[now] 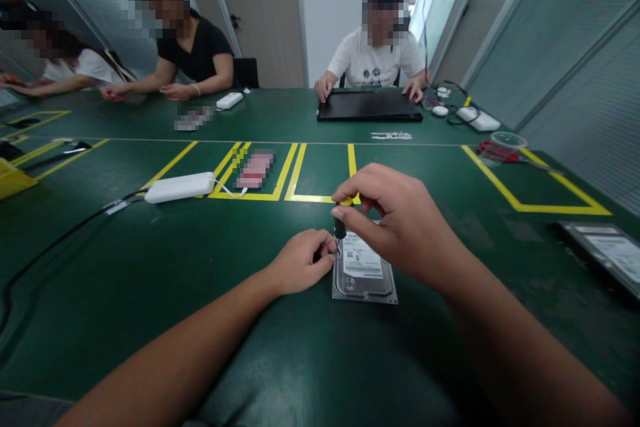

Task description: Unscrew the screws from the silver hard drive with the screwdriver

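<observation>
A silver hard drive (pixel 364 273) with a white label lies flat on the green table (pixel 210 293) in front of me. My right hand (pixel 400 220) is closed on the top of a small screwdriver (pixel 341 225) with a yellow and black handle, held upright over the drive's near left corner. My left hand (pixel 303 259) rests beside the drive's left edge, fingers pinched round the lower end of the screwdriver where its tip meets the drive.
A second hard drive (pixel 607 253) lies at the right edge. A white power adapter (pixel 180 187) with cable sits at left among yellow tape lines (pixel 295 173). Three other people sit across the table; one has hands on a black laptop (pixel 369 107).
</observation>
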The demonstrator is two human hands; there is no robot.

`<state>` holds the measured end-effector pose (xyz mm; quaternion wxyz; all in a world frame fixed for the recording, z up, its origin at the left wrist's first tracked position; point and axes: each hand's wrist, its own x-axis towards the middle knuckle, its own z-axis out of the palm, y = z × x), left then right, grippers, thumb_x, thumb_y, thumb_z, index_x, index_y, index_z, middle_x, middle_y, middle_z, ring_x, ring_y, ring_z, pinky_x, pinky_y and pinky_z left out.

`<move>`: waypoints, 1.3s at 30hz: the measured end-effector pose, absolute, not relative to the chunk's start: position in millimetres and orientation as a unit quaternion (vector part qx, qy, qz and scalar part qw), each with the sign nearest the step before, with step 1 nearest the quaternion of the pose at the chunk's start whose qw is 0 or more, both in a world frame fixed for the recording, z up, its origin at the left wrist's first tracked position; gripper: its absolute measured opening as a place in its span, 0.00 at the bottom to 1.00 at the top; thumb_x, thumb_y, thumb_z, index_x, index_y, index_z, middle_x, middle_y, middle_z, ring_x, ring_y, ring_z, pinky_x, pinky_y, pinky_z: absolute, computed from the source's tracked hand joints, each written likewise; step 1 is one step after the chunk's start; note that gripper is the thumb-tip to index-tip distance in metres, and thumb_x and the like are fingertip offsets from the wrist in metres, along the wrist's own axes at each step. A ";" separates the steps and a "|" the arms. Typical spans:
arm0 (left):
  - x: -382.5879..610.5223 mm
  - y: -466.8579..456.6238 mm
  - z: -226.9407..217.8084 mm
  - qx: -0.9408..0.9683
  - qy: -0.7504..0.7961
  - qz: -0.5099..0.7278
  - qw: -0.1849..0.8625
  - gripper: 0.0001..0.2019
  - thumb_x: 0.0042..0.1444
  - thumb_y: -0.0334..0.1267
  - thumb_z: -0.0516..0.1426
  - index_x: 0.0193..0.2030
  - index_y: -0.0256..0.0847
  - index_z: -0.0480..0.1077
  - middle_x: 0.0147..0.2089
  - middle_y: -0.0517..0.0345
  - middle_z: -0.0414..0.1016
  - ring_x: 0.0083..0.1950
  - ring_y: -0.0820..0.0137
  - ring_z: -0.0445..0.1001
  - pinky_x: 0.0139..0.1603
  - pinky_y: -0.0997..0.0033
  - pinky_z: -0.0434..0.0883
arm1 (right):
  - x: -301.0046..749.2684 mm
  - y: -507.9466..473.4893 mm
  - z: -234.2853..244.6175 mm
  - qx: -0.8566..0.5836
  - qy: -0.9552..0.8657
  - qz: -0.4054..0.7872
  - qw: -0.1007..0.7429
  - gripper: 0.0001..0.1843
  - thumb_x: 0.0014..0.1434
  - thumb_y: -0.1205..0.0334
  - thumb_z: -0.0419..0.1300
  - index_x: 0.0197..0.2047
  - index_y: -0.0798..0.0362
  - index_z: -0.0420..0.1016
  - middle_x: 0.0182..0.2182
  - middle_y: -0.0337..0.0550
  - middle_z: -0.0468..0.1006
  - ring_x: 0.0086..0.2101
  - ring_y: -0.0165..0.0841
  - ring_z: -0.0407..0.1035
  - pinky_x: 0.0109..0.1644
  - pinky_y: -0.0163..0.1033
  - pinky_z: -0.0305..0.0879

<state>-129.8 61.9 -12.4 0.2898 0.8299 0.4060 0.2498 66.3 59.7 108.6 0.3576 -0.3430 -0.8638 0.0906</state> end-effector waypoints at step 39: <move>-127.6 61.2 -9.1 0.809 0.435 0.237 0.317 0.02 0.54 0.32 0.56 0.34 0.40 0.66 0.32 0.62 0.67 0.35 0.70 0.65 0.37 0.70 0.60 | 66.6 59.5 109.4 -0.354 -0.862 0.074 0.356 0.07 0.59 0.67 0.63 0.42 0.57 0.78 0.36 0.40 0.74 0.37 0.28 0.67 0.41 0.33 0.60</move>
